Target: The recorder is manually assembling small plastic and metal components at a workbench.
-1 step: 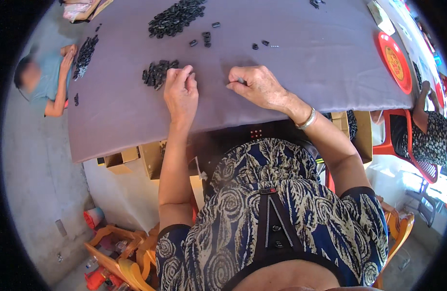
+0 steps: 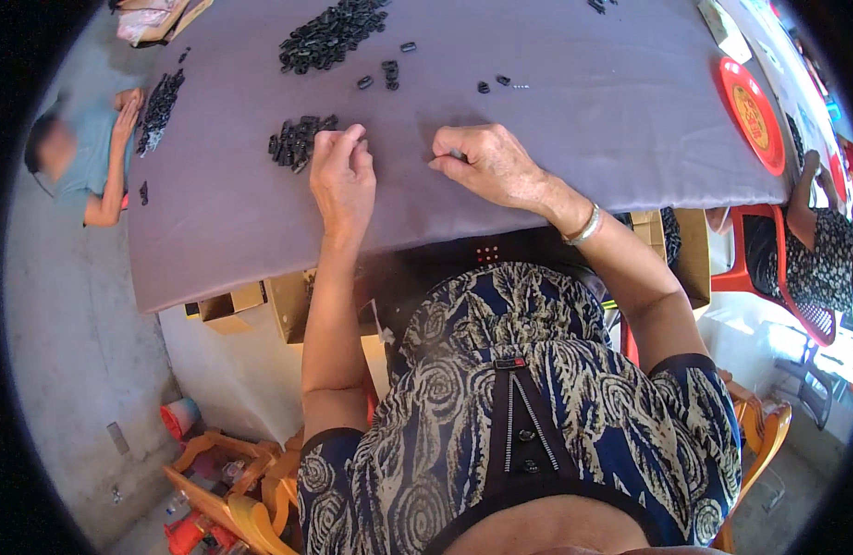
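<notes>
My left hand (image 2: 343,176) is closed, its fingers curled beside a small pile of black plastic pieces (image 2: 301,141). Whatever those fingers hold is hidden or too small to name. To its right, my right hand (image 2: 489,165) is closed in a pinch above the purple-grey tablecloth (image 2: 574,139). A bit of something greyish shows between its thumb and fingers, but its kind cannot be made out. The two hands are apart. Beyond them lie a few loose black pieces (image 2: 390,74) and a small pale, thin piece (image 2: 520,87).
A larger heap of black pieces (image 2: 332,37) lies farther back, another heap (image 2: 160,109) at the left edge. A red round tray (image 2: 752,117) sits at the right. Cardboard boxes (image 2: 288,305) stand under the table's near edge. One person (image 2: 93,157) is at the left, another (image 2: 819,250) at the right.
</notes>
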